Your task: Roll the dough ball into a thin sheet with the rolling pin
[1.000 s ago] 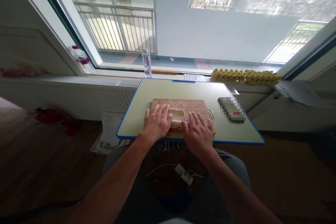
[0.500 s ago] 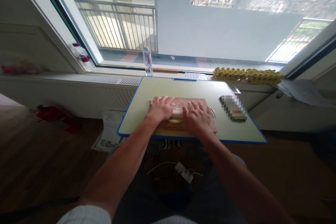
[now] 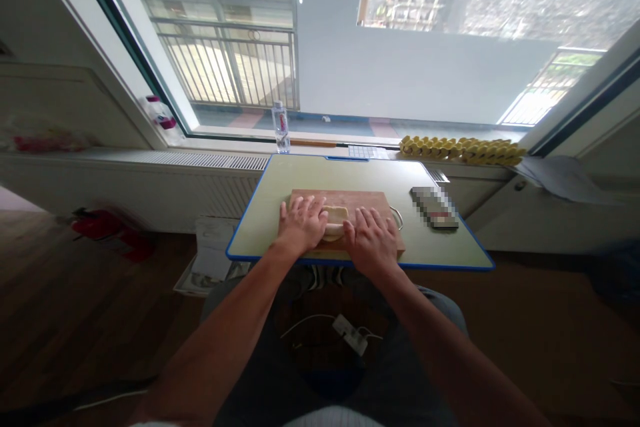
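Note:
A pale rolling pin lies across a flattened piece of dough on a wooden cutting board. Dough shows on the far side of the pin, with a thin strip on the near side. My left hand rests flat over the pin's left end, fingers stretched forward. Over the right end lies my right hand, palm down, its fingers also extended and slightly apart. Both ends of the pin are hidden under my hands. A metal handle sticks out at the board's right side.
The board rests on a small blue-edged table. A blurred-out phone-like object lies at its right. Behind stand a water bottle and yellow ridged material on the sill. A power strip lies on the floor below.
My hands have drawn the rolling pin toward me, so more dough shows beyond it. The camera view has tilted up slightly.

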Motion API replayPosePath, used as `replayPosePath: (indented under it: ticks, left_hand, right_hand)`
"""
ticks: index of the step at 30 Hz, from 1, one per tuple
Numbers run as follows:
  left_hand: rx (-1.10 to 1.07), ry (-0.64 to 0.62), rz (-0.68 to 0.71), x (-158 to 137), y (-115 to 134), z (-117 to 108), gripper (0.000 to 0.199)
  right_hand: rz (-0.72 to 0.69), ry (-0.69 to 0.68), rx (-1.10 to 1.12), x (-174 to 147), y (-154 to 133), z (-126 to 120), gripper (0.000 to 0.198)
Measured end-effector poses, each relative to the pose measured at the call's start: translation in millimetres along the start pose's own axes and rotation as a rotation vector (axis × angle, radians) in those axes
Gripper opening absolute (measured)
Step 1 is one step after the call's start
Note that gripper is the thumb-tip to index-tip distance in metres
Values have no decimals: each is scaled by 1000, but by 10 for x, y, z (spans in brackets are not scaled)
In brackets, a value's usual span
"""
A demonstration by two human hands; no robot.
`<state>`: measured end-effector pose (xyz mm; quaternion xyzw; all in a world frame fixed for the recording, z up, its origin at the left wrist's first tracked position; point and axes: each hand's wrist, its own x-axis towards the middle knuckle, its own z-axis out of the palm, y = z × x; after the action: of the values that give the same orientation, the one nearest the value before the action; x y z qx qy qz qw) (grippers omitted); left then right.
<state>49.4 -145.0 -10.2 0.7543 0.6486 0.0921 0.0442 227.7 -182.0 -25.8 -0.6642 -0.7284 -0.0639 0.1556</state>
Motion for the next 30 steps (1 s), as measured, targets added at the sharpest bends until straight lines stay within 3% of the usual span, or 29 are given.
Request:
replayPosePath:
  ticks: [4,11,19,24,30]
  left_hand:
    - [-17,-13,-20,72,-11,-3,64]
    - [-45,-79,-28,551,-71,-40,66]
    - [-42,-119,-65,873,-120,-31,61]
    - [-43,-79,-51,866,-117,-26,58]
    - [-47,-28,-19,592,-58,-52,58]
  right_hand:
    - [7,11,-13,89,4,32,59]
    - [-41,-30,-63,528,47,5,51]
    - [-16,-161,-82,868,33,-31,50]
    - [-54,-195,-104,818,9,-126,49]
    - [-62,-149,-91,492,0,-123,50]
